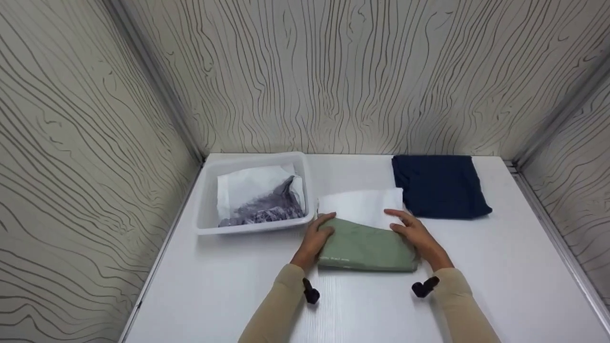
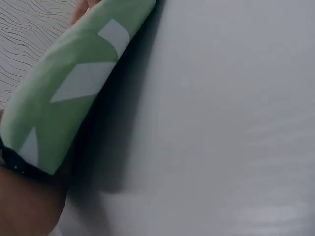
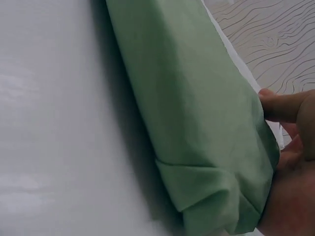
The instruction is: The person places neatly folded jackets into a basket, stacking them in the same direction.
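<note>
Head view: nearest, my two tan sleeves (image 1: 271, 307) come in from the bottom edge, a black wrist unit (image 1: 311, 291) on the inner side of each. Between them, tabletop (image 1: 364, 314).

Next, folded garment (image 1: 367, 245), mid-tabletop in front of me: green panel on the near side with small white print by its near edge, white panel on the far side. Both hands on it. Left hand (image 1: 315, 240) grips the left edge, thumb and index on top, partly closed. Right hand (image 1: 420, 236) grips the right edge, partly closed, thumb and index fingertips on the white panel. Both wrist views show the green near side raised, dark shadow under it; can't tell if the far edge touches down. Left wrist view: large white shapes on the green. Right wrist view: creased corner by my hand.

Crowding: white bin (image 1: 257, 227) sits far left, its near right corner just beside my left hand. Inside, white cloth (image 1: 257, 190) with a purple-grey print. Navy cloth (image 1: 438, 188), folded, far right, just past my right fingers; its left side meets the white panel's corner in view, contact unclear.

Farthest: wood-grain-pattern back wall (image 1: 333, 85), side walls (image 1: 86, 166) left and right, grey rails (image 1: 155, 81) at the corners.
</note>
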A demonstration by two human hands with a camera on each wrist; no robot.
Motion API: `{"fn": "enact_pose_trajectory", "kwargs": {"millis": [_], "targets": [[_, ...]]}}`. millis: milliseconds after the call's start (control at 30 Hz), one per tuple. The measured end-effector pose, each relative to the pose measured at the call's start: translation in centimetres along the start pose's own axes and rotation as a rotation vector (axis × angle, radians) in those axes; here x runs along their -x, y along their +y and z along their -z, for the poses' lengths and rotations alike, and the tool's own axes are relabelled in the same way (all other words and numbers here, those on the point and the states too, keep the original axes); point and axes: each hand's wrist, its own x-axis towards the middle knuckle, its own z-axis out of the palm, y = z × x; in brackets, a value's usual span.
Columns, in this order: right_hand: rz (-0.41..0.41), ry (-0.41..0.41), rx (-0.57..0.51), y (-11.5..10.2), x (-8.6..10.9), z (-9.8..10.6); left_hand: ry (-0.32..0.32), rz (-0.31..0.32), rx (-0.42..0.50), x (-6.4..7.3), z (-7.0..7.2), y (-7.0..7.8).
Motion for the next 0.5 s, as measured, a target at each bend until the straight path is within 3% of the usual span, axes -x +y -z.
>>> {"fn": "enact_pose_trajectory", "kwargs": {"millis": [200, 500], "targets": [[-0.079, -0.092, -0.043, 0.26, -0.03, 0.40, -0.025, 0.061, 0.044, 0.05, 0.10, -0.09], [-0.031, -0.175, -0.001, 0.53, 0.15, 0.15, -0.080, 0.076, 0.093, 0.28, 0.76, -0.54]]}}
